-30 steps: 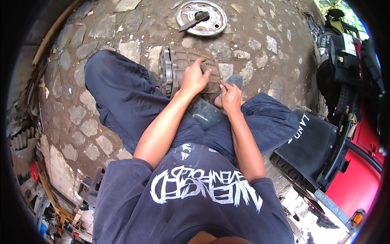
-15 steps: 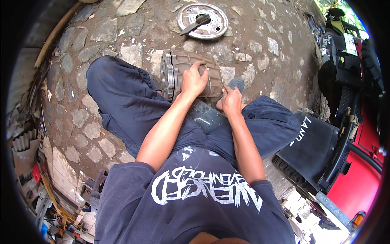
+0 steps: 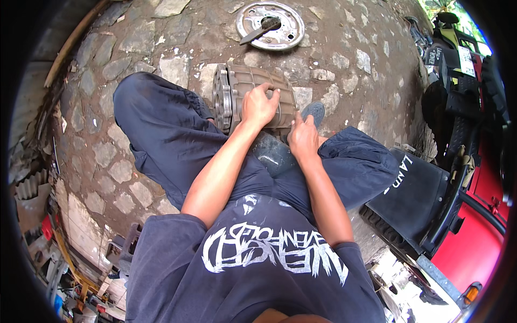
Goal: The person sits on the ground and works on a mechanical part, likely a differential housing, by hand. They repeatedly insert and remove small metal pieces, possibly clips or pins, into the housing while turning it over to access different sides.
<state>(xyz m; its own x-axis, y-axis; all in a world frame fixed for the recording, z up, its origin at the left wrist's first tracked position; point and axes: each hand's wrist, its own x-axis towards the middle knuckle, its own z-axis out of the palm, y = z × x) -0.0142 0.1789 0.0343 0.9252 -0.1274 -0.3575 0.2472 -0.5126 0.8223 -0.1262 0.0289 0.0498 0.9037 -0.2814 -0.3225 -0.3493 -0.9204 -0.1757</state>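
Note:
Between my legs a brown ribbed metal housing [image 3: 250, 79] lies on its side, its toothed metal flange [image 3: 222, 97] facing left. My left hand [image 3: 260, 105] is on top of it, fingers bent and pressed against the ribs, thumb toward the right. At the housing's right end is my right hand [image 3: 304, 137], its fingers curled in and the index finger pointing up along the rim. Whatever it may hold is hidden. Below the housing, between my thighs, is a worn dark surface [image 3: 273, 155].
Beyond the housing, a round metal plate [image 3: 291, 37] lies on the stone-and-dirt ground, a flat dark tool [image 3: 260, 32] across its centre. On the right stands a red vehicle [image 3: 468, 245] with a black mudflap [image 3: 406, 188]. Mixed scrap [image 3: 81, 290] is piled at lower left.
My right hand has moved slightly left and down, turning at the housing's end. My left hand stays on top. The view has shifted slightly.

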